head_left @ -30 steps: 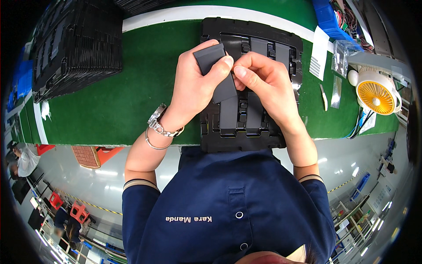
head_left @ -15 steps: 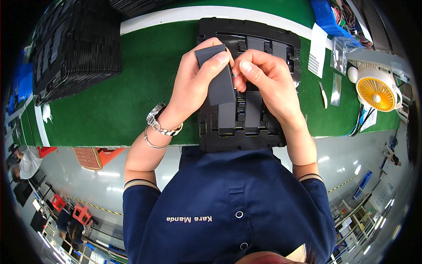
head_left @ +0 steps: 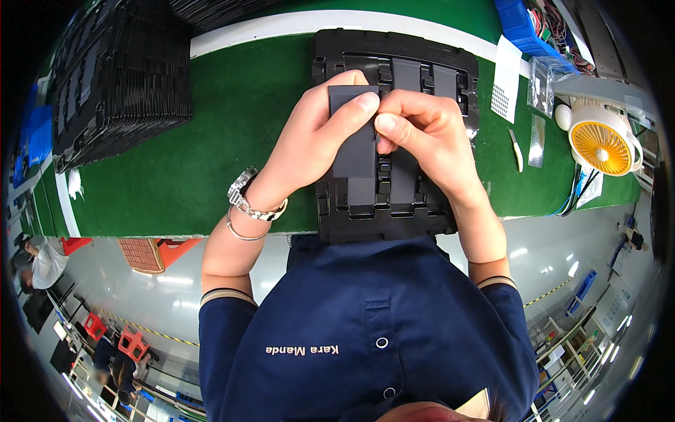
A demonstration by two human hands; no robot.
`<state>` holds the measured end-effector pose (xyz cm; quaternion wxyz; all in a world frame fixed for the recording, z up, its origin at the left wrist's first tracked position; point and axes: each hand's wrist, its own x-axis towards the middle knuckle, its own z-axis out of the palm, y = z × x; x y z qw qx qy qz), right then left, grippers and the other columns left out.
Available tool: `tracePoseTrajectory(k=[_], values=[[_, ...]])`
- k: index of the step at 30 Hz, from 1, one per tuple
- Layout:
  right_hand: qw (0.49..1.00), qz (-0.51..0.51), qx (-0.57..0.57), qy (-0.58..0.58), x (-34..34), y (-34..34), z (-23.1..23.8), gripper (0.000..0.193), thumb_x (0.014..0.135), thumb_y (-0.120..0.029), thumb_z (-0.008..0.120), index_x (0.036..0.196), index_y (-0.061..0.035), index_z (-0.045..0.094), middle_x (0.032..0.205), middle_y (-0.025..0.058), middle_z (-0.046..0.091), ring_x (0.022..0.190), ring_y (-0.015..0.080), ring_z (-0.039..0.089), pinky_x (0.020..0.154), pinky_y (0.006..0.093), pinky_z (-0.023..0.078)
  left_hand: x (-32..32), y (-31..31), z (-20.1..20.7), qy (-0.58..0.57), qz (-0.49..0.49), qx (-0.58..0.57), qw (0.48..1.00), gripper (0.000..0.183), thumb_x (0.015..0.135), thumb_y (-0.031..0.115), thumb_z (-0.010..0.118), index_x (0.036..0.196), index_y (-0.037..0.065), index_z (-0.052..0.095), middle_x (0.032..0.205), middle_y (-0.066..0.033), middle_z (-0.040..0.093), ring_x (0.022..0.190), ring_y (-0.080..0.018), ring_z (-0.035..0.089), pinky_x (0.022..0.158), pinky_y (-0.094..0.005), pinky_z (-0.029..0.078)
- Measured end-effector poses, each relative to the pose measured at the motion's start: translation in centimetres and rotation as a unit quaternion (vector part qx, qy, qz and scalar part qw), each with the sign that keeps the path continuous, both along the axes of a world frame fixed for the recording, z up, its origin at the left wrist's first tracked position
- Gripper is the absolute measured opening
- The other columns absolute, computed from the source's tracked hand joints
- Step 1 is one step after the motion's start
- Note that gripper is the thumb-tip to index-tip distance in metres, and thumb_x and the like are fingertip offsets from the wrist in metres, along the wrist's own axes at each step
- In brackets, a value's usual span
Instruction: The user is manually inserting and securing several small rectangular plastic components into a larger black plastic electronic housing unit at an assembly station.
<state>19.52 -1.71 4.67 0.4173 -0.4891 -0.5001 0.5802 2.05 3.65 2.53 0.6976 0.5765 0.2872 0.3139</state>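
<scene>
My left hand (head_left: 327, 126) grips a flat, dark grey rectangular block (head_left: 354, 151), its thumb pressed over the upper face. My right hand (head_left: 418, 126) is pinched at the block's right edge; whatever lies between the thumb and fingers is hidden. Both hands are above a black moulded plastic tray (head_left: 390, 226). In the tray's slots lie several similar dark grey blocks, one of them (head_left: 403, 184) below my right hand.
A tall stack of black trays (head_left: 126, 91) stands at the left of the green table (head_left: 232, 141). On the right are a small knife (head_left: 517, 149), a dotted label sheet (head_left: 505, 84), clear plastic bags (head_left: 541, 88), a white fan (head_left: 601, 144) and a blue bin (head_left: 524, 32) with wires.
The block in my left hand has turned from tilted to nearly upright in view and come slightly lower. My right hand has moved slightly down and stays at its right edge.
</scene>
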Motion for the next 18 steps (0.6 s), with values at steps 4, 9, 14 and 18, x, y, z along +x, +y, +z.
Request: tracePoseTrajectory(k=[4, 9, 14, 18], values=[[0.997, 0.017, -0.016, 0.075, 0.6, 0.6, -0.6, 0.017, 0.093, -0.017, 0.063, 0.095, -0.0004, 0.063, 0.074, 0.0003, 0.062, 0.069, 0.0064, 0.057, 0.065, 0.0213, 0.048, 0.3, -0.3, 0.4, -0.010, 0.013, -0.040, 0.999, 0.033, 0.099, 0.032, 0.050, 0.080, 0.005, 0.051, 0.068, 0.0048, 0.050, 0.064, -0.0057, 0.048, 0.060, -0.0239, 0.041], [0.996, -0.026, 0.079, -0.016, 0.1, 1.0, 0.4, 0.029, 0.088, -0.009, 0.065, 0.115, -0.0033, 0.057, 0.081, 0.0020, 0.060, 0.076, 0.0082, 0.058, 0.071, 0.0240, 0.048, -0.1, 0.1, -0.9, 0.038, 0.016, 0.042, 0.998, 0.040, 0.101, 0.039, 0.045, 0.085, 0.003, 0.053, 0.069, -0.0012, 0.055, 0.061, -0.0102, 0.051, 0.060, -0.0246, 0.043], [0.958, -0.031, 0.163, -0.233, 1.0, 3.1, 0.2, 0.023, 0.085, -0.007, 0.065, 0.107, -0.0035, 0.067, 0.075, 0.0066, 0.062, 0.071, 0.0104, 0.056, 0.068, 0.0257, 0.047, -0.4, 0.3, -0.8, 0.118, 0.132, 0.148, 0.973, 0.035, 0.096, 0.038, 0.056, 0.104, 0.004, 0.052, 0.080, -0.0055, 0.061, 0.073, -0.0158, 0.058, 0.070, -0.0279, 0.045], [0.938, -0.045, 0.156, -0.307, 2.7, 5.5, -1.2, 0.021, 0.083, -0.010, 0.065, 0.103, -0.0055, 0.070, 0.077, 0.0110, 0.066, 0.067, 0.0189, 0.061, 0.066, 0.0318, 0.049, 0.0, 1.7, -0.8, 0.207, 0.178, 0.371, 0.888, 0.044, 0.077, 0.026, 0.076, 0.110, 0.007, 0.054, 0.113, -0.0085, 0.059, 0.113, -0.0272, 0.051, 0.094, -0.0404, 0.042]])
